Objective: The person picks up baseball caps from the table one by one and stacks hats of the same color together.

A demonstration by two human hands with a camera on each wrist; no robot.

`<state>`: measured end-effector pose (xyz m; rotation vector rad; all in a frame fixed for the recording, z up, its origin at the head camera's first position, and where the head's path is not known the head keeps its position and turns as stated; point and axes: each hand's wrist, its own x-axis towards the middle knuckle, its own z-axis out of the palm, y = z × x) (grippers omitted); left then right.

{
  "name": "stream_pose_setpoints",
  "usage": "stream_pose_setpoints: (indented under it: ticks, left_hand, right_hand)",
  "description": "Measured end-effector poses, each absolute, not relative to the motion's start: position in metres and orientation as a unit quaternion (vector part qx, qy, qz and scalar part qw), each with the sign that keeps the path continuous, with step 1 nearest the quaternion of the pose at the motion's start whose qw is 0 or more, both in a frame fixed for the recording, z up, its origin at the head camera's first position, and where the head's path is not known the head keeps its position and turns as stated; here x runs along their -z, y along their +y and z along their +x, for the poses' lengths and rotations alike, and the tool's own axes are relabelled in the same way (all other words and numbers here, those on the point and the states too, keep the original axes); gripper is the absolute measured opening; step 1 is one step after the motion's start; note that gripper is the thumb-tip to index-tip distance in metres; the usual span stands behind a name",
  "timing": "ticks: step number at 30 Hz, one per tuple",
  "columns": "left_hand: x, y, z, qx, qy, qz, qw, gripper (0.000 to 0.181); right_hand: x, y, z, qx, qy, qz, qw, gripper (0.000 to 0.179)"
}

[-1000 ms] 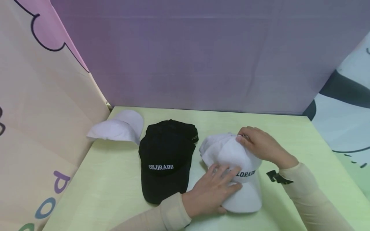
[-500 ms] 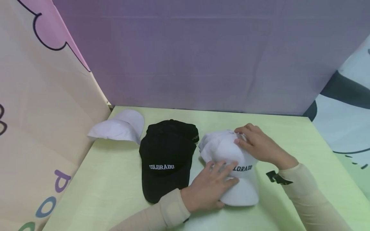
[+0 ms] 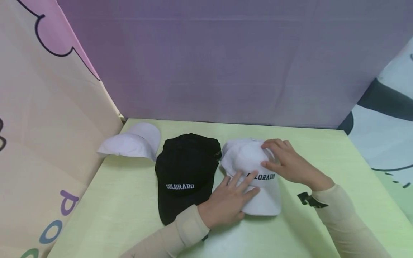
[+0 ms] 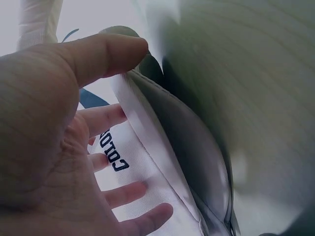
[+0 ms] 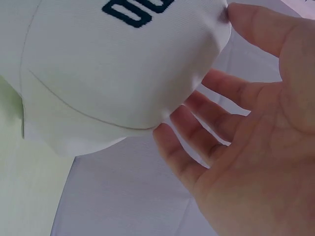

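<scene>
A white baseball cap lettered COLORADO sits on the table at right of centre, brim toward me. My left hand lies against its left front with spread fingers, some across the front panel. In the left wrist view, the left thumb is by the brim's edge. My right hand touches the right side of the crown with its fingertips, fingers spread and only loosely bent, as the right wrist view also shows. Immediately left stands a black COLORADO cap, brim toward me, its lower right partly behind my left forearm.
Another white cap lies tipped at the far left of the pale green table. A purple-grey backdrop rises behind the table's back edge. Printed cloth panels stand on both sides.
The white COLORADO cap has slid back and a little left, close against the black cap. My left hand has moved with it, while the right hand's fingers have spread further apart.
</scene>
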<state>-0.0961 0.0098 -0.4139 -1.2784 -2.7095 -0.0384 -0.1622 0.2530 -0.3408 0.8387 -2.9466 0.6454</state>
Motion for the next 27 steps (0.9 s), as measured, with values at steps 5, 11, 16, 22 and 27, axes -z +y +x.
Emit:
stream_pose_setpoints:
  ticks: [5, 11, 16, 22, 27]
  left_hand:
    - [0.413, 0.01, -0.097, 0.02, -0.902, -0.426, 0.063, 0.08]
    - [0.41, 0.008, -0.097, 0.031, -0.9, -0.432, 0.054, 0.078]
    - [0.393, -0.001, -0.099, 0.076, -0.889, -0.45, 0.043, 0.074]
    - [0.355, -0.03, -0.107, 0.178, -0.881, -0.433, 0.073, 0.053]
    - [0.332, -0.066, -0.123, 0.236, -0.884, -0.378, 0.138, 0.042]
  right_hand:
    - [0.344, 0.256, -0.164, -0.212, -0.941, 0.265, 0.008, 0.046]
    - [0.35, 0.26, -0.166, -0.235, -0.936, 0.261, 0.007, 0.045]
    - [0.354, 0.263, -0.17, -0.265, -0.93, 0.256, 0.004, 0.044]
    - [0.364, 0.27, -0.174, -0.299, -0.922, 0.247, -0.006, 0.043]
    - [0.37, 0.275, -0.174, -0.318, -0.917, 0.239, -0.014, 0.041]
